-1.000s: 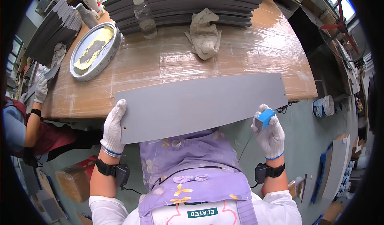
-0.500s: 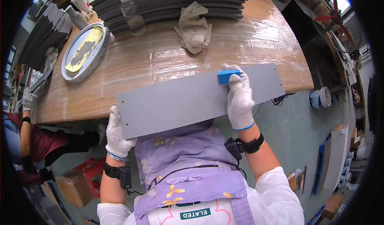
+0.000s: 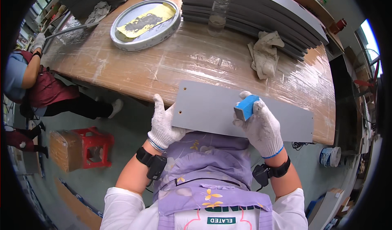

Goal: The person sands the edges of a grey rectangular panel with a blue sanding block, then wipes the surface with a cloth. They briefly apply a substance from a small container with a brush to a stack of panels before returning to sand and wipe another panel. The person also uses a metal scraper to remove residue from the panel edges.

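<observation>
A long flat grey panel (image 3: 212, 103) lies across the front edge of the table and over my lap. Two small brass-coloured holes show at its left end. My left hand (image 3: 165, 126), in a white knit glove, holds the panel's lower left corner; its thumb sticks up beside the edge and its fingers are partly hidden beneath. My right hand (image 3: 263, 128), gloved alike, grips a blue sanding block (image 3: 248, 106) with a grey face. The block is tilted over the panel's middle, its grey end turned to the left; contact with the panel is hard to tell.
On the film-covered table (image 3: 163, 66) are a round lid (image 3: 141, 46) bearing a yellow sheet with grey paste, a clear bottle (image 3: 218, 15), a crumpled rag (image 3: 265, 54) and stacked dark panels (image 3: 253, 21). A co-worker (image 3: 53, 89) stands left, near a red stool (image 3: 96, 146).
My view has turned left. The sanding block has tilted, now showing its grey face, and sits nearer the panel's left end. My left hand still holds that end, its thumb now farther from the edge.
</observation>
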